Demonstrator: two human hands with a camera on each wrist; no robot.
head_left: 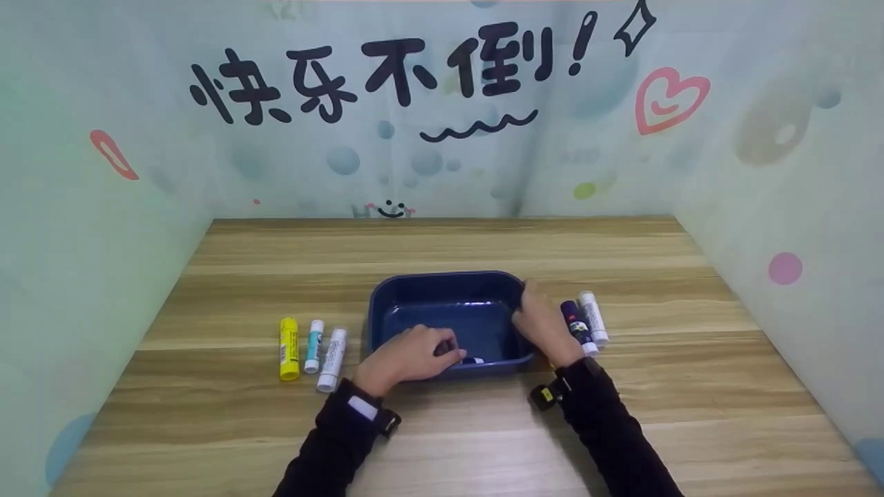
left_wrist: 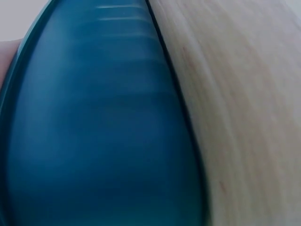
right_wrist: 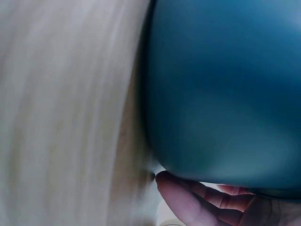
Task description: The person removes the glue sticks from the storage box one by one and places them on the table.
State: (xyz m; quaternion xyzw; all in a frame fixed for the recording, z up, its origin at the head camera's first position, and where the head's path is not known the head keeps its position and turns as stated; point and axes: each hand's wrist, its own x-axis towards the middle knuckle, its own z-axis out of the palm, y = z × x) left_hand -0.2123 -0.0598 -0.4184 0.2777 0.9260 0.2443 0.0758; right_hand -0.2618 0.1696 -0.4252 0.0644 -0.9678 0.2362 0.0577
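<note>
A dark blue rectangular basin (head_left: 449,279) stands on the wooden table. My right hand (head_left: 545,321) grips its right end at the rim; in the right wrist view, fingers (right_wrist: 183,202) lie against the outer wall. My left hand (head_left: 418,352) reaches over the near rim with curled fingers, their tips inside the basin. Close by those fingertips shows a small white piece (head_left: 474,360), mostly hidden, so whether it is pinched is unclear. The left wrist view is filled by the basin's outer wall (left_wrist: 108,117), with a sliver of skin at the rim.
Left of the basin lie a yellow glue stick (head_left: 289,348), a small teal-and-white one (head_left: 314,346) and a white one (head_left: 332,360). On the right lie a dark glue stick (head_left: 579,326) and a white one (head_left: 594,317). An orange bit (head_left: 552,363) peeks out by the right wrist. Printed panels (head_left: 442,172) enclose the table.
</note>
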